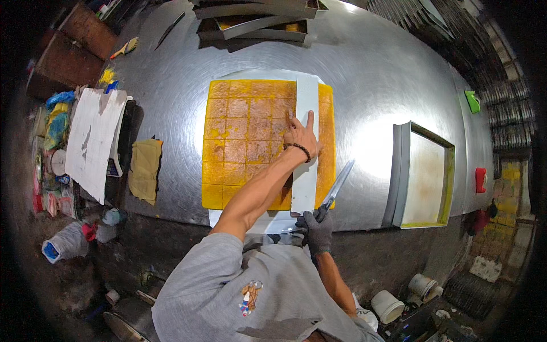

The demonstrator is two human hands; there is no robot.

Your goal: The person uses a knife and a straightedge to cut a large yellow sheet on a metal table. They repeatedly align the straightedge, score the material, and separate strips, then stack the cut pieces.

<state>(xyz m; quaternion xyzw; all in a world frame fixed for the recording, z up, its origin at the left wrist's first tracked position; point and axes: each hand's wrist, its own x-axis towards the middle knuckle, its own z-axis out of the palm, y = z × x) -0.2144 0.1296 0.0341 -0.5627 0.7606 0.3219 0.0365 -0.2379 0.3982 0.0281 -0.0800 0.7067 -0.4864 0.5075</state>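
Note:
A large square yellow cake (239, 131) with a browned top lies on white paper (225, 219) and is scored into squares. A long flat metal strip (305, 185) lies across its right part, running near to far. My bare left hand (303, 137) presses the strip down, fingers spread and one stretched forward along it; a dark beaded bracelet is on the wrist. My right hand (319, 231), in a dark grey glove, is closed round the handle of a knife (340, 183). Its blade points far and right, beside the cake's near right corner.
The steel table (364, 74) bears an empty metal frame tray (403, 176) at right and stacked metal frames (256, 25) at the far side. At left lie a folded brown cloth (146, 171), a white board (94, 139) and a brush (125, 47). Buckets (387, 306) stand below right.

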